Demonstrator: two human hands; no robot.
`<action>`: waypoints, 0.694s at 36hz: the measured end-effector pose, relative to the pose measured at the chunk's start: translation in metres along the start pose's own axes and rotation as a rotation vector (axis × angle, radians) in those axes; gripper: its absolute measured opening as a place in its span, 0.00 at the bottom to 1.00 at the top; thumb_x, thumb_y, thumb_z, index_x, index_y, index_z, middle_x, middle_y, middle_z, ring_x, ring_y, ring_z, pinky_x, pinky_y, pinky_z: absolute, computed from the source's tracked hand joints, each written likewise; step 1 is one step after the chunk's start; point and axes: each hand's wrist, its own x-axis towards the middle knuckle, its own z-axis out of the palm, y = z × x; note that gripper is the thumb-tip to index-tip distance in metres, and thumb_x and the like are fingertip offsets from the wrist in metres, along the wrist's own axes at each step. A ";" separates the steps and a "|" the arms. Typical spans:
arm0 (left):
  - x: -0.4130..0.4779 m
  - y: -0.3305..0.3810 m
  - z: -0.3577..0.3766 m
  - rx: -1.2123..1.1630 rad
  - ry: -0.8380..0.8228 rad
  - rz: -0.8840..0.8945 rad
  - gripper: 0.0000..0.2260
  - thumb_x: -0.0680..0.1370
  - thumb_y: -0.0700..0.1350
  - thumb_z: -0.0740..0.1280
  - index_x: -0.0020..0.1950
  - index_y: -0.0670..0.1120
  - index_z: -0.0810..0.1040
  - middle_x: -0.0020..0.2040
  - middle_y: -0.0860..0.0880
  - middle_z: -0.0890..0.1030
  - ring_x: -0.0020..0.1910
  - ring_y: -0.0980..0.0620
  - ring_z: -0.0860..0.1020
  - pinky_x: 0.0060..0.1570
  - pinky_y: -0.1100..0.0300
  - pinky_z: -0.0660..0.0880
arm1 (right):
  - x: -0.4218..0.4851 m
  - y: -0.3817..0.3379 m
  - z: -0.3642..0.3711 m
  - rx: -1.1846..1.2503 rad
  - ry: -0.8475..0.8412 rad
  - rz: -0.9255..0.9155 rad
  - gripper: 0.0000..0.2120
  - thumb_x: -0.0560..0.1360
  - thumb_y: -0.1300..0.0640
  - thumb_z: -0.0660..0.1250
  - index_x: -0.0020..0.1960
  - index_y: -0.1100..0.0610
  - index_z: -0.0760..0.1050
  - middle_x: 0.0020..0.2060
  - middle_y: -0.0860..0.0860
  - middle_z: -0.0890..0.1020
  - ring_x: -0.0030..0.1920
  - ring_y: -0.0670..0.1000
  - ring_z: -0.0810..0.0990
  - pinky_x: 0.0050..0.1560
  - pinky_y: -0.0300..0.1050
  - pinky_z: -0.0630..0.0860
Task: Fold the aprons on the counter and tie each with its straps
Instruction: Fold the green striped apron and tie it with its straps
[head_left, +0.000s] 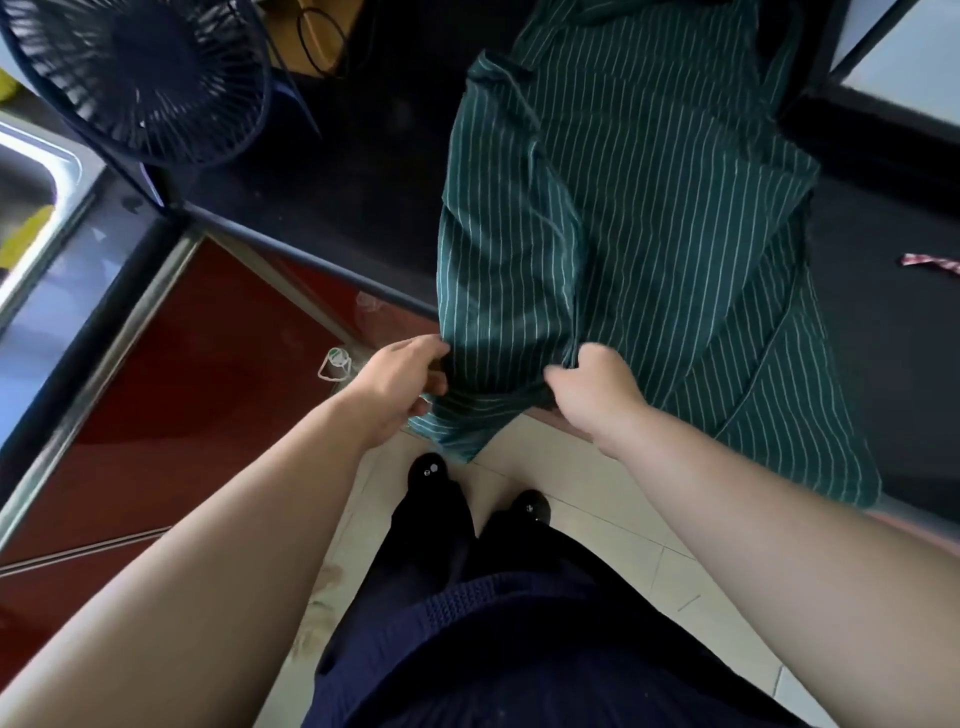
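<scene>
While a green striped apron (649, 208) lay draped over the near edge of the dark tabletop (363, 171), both hands gripped its hanging hem. The left hand (400, 379) pinched the left side and the right hand (592, 389) bunched a fold just beside it, with the fingertips of both buried in cloth. The apron's far end ran out of view at the top, and its straps could not be made out. A dark fan (140, 78) stood at the far left, partly cut off, near a steel sink (31, 187) only half in view. A red patterned strip (930, 264) at the right edge was cropped too short to identify.
</scene>
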 end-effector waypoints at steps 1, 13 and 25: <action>0.001 -0.002 -0.001 0.022 -0.010 0.014 0.09 0.79 0.41 0.60 0.47 0.46 0.80 0.39 0.49 0.77 0.31 0.55 0.72 0.28 0.63 0.62 | -0.002 0.002 -0.004 0.017 0.030 -0.058 0.06 0.80 0.58 0.59 0.44 0.54 0.66 0.37 0.51 0.70 0.31 0.49 0.71 0.30 0.43 0.69; -0.009 -0.010 0.032 0.114 -0.135 0.103 0.07 0.80 0.44 0.64 0.58 0.47 0.74 0.57 0.44 0.79 0.52 0.47 0.80 0.54 0.52 0.79 | -0.002 0.017 -0.029 0.263 -0.074 -0.045 0.43 0.72 0.52 0.73 0.77 0.51 0.49 0.73 0.54 0.63 0.70 0.57 0.67 0.69 0.56 0.66; -0.022 -0.009 0.053 0.061 -0.221 0.038 0.10 0.80 0.37 0.63 0.60 0.41 0.78 0.54 0.39 0.82 0.47 0.46 0.81 0.52 0.53 0.80 | -0.008 0.003 -0.025 0.050 -0.226 -0.117 0.40 0.66 0.66 0.71 0.73 0.52 0.57 0.59 0.55 0.75 0.55 0.56 0.76 0.57 0.56 0.77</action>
